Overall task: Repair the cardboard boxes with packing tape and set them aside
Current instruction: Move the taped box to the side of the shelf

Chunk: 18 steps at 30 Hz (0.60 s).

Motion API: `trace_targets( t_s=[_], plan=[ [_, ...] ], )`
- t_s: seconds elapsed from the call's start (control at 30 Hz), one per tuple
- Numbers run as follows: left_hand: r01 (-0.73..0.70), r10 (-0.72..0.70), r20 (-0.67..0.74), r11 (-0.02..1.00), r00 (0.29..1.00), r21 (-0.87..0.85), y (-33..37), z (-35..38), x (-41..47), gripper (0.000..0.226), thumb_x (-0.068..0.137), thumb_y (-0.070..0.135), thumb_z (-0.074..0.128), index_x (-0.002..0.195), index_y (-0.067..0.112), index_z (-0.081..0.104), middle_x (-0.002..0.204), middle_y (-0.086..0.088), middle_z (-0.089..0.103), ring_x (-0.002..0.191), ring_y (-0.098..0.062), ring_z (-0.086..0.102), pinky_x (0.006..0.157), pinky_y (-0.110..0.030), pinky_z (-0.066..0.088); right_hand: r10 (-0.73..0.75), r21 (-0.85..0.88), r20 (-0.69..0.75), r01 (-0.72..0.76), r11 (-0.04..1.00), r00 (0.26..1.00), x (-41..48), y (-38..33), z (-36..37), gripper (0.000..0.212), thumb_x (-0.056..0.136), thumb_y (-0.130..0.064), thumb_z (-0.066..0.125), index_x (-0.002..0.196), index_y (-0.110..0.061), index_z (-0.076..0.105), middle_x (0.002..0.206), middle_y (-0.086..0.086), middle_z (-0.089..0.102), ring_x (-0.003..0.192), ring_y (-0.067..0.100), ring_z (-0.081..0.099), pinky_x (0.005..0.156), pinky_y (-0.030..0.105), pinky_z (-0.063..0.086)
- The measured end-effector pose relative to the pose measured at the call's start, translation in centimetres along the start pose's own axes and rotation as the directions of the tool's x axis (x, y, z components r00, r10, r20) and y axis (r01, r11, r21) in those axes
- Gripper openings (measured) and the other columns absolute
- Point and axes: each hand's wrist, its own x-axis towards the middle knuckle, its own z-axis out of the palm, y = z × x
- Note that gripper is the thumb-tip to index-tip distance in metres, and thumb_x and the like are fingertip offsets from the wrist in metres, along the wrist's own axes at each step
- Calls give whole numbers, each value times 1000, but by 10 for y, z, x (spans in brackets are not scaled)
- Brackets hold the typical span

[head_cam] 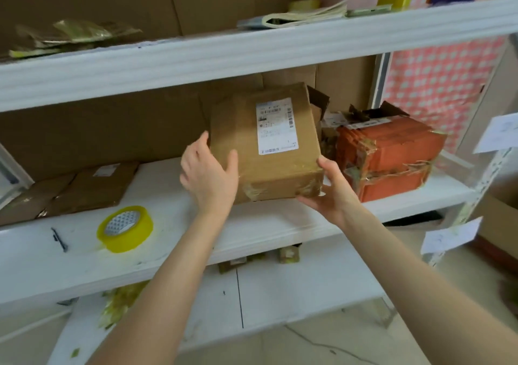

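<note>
The brown cardboard box [266,165] is worn: its surface is creased, old clear tape is wrinkled along its lower edge and corners, and a torn flap stands open at its far right side. One white shipping label [276,126] with barcodes is on the face turned to the camera. There is one such box in the hands, two orange boxes [389,146] stacked one on the other just to its right, both with torn tape, one roll of yellow packing tape [125,228], one dark pen-like tool [59,239], and some flattened brown cartons [92,188] at the left; their exact number I cannot tell. The brown box is tilted over the white middle shelf [252,224], between the two hands. The left hand [208,174] grasps its left side, thumb on the front face and fingers behind. The right hand [330,193] grasps its lower right corner from below, thumb on the right edge.
</note>
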Motion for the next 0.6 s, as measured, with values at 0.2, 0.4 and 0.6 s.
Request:
trace_targets(
  t_s=[0.2,0.4,0.6],
  plan=[
    [398,-274,335,829,901,-393,-8,26,-50,55,93,45,54,141,21,41,132,2,54,92,-4,51,81,-24,38,8,-50,9,-8,999,1000,-26,-5,-51,56,60,-53,78,109,-30,66,119,9,60,92,24,71,77,42,58],
    [394,-281,340,858,898,-331,14,64,-85,60,94,44,53,146,21,35,142,1,47,127,-20,47,98,-29,38,94,-455,-55,-109,884,994,-34,-25,-108,52,74,-77,57,106,-37,61,114,1,65,85,31,73,72,37,59],
    [455,-348,463,879,815,-142,32,101,-88,61,96,40,50,148,17,29,142,-8,46,127,-28,46,105,-42,41,-90,-503,-175,-10,864,980,-13,-36,-116,41,93,-54,51,115,-20,60,103,1,63,83,22,67,66,27,57]
  ],
)
